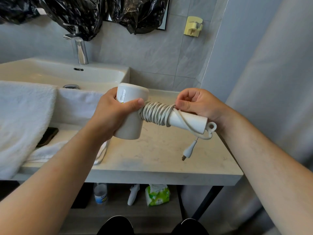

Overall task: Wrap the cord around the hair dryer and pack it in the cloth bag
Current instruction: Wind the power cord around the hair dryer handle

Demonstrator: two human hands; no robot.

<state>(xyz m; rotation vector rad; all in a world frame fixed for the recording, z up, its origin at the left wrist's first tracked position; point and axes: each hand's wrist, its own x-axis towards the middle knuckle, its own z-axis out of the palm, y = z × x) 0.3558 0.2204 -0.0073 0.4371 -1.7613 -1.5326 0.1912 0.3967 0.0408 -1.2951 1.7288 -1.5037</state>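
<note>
Now | 2 hands grip smooth white hair dryer [130, 114] | ribbed cord [156, 114] coiled round cylindrical handle

Both forearms are bare, no sleeves, rings or watch showing; the shoes [116, 225] look black, toes only in view.

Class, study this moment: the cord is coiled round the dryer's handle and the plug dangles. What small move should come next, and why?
Probably tuck the loose end. The cord is already wound in tight coils round the hair dryer handle, the right hand pinches the last turn, the left hand grips the body, and only the plug hangs free above the counter. No cloth bag is in view.
</note>
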